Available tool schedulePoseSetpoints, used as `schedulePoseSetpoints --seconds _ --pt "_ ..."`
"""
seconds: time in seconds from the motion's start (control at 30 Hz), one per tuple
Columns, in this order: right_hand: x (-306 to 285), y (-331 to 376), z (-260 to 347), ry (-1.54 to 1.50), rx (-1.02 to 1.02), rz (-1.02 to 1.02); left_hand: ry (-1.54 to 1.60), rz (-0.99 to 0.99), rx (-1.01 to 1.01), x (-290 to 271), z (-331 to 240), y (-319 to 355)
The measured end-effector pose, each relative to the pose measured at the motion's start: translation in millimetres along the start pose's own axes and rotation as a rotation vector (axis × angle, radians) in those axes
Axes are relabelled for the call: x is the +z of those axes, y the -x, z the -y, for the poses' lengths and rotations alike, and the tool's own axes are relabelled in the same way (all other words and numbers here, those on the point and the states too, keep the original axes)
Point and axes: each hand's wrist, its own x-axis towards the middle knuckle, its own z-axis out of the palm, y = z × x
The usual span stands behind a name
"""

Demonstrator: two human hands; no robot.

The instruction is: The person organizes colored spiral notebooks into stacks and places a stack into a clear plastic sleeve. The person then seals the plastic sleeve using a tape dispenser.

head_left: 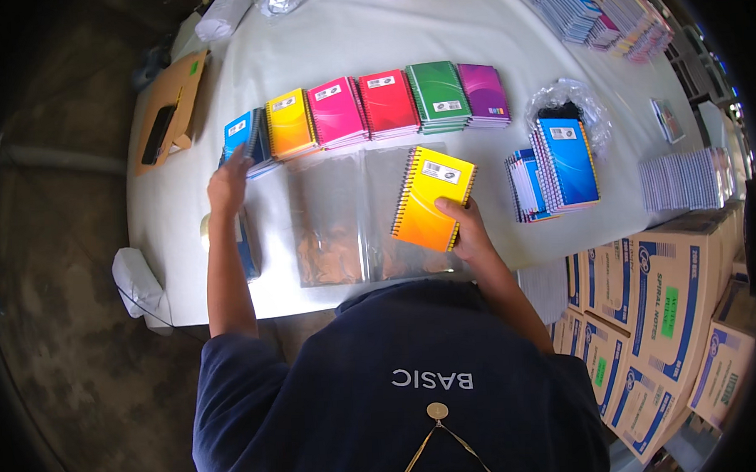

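My right hand grips a yellow-orange spiral notebook by its lower right corner, held tilted above clear plastic sleeves lying on the white table. My left hand reaches forward to the blue notebook pile at the left end of a row, its fingers on the pile's near edge. The row runs rightward: yellow pile, pink pile, red pile, green pile, purple pile.
Blue notebooks stand in a plastic wrap at the right, more stacks beyond. Notebook stacks fill the far right corner. Cardboard boxes sit right of the table. A brown envelope with a dark phone lies far left.
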Motion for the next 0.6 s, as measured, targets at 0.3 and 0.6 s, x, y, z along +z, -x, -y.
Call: schedulePoseSetpoints --seconds 0.3,0.6 --pt "11 -5 -6 0.007 -0.048 0.017 0.814 -0.367 0.345 -42 -138 87" --pt "17 1 -6 -0.143 -0.188 0.076 0.249 0.036 0.801 3 -208 147"
